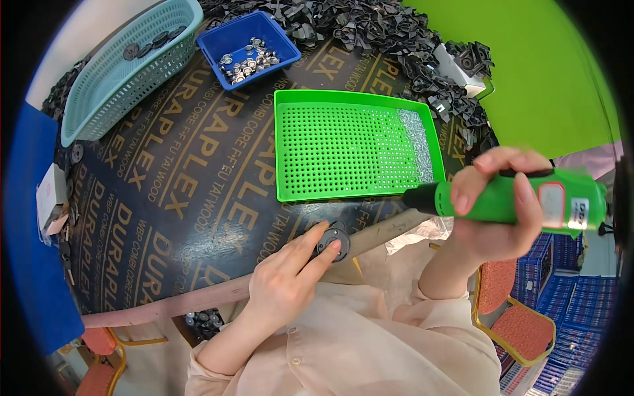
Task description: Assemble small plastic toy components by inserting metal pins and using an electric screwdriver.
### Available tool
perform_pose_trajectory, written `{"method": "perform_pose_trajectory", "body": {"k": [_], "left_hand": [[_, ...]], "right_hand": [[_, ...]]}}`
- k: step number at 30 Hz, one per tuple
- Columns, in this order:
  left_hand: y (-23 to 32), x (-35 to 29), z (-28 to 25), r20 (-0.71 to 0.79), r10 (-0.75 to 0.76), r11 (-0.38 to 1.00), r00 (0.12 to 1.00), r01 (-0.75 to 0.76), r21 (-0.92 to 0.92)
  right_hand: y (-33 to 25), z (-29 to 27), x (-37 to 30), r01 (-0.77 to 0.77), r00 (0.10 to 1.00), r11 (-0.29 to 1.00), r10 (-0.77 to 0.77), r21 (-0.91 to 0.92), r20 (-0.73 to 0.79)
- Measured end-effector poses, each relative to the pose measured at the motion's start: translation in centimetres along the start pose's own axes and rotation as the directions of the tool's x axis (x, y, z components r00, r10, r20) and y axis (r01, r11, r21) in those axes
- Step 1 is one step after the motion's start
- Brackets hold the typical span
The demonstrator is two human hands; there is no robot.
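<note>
My left hand (pixel 282 280) pinches a round dark grey plastic part (pixel 332 245) at the table's near edge, thumb on its face. Small holes or screws show on that face, too small to tell apart. My right hand (pixel 492 239) is wrapped round a green electric screwdriver (pixel 555 201), held level and raised at the right. Its black nose (pixel 421 198) points left, by the near right corner of a green perforated tray (pixel 290 194). Small silvery screws (pixel 416 142) are heaped along that tray's right side, with others in its holes. The screwdriver's bit cannot be made out.
A blue bin (pixel 218 65) of small metal round pieces stands at the back, beside a pale teal basket (pixel 99 109) holding dark discs. Black plastic parts (pixel 370 26) pile along the far edge around a white box (pixel 457 71). Orange chairs (pixel 522 330) and stacked blue packages stand right.
</note>
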State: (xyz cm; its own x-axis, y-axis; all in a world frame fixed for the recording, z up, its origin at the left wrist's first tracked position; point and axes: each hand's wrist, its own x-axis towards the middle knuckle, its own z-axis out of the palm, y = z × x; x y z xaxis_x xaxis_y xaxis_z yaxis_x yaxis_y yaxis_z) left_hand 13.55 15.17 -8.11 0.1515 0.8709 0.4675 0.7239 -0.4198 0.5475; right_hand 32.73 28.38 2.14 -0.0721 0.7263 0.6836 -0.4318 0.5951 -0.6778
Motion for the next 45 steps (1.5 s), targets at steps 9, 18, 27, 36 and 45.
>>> {"method": "perform_pose_trajectory", "body": {"k": [9,18,27,36,45], "left_hand": [[0.5,0.3,-0.1,-0.023,-0.068,0.991,0.997,0.065,-0.118],[0.5,0.8,-0.1,-0.053,-0.053,0.995,0.997,0.048,-0.09],[1.0,0.8,-0.5,0.011,-0.172,0.972,0.985,0.172,-0.158],[0.6,0.3,0.1,-0.057,-0.063,0.996,0.996,0.059,-0.07],[0.5,0.6,-0.1,-0.042,-0.016,0.998,0.999,0.014,-0.055]], "right_hand": [[1.5,0.0,1.0,0.031,0.995,0.977,-0.05,-0.209,-0.083],[2.2,0.2,1.0,-0.047,0.997,0.985,0.036,-0.164,-0.072],[2.4,0.2,0.8,-0.044,0.999,0.986,0.042,-0.159,-0.017],[-1.4,0.9,0.4,0.045,0.999,0.998,-0.044,-0.054,0.016],[-2.6,3.9,-2.3,-0.196,0.885,0.98,0.165,0.026,0.436]]}}
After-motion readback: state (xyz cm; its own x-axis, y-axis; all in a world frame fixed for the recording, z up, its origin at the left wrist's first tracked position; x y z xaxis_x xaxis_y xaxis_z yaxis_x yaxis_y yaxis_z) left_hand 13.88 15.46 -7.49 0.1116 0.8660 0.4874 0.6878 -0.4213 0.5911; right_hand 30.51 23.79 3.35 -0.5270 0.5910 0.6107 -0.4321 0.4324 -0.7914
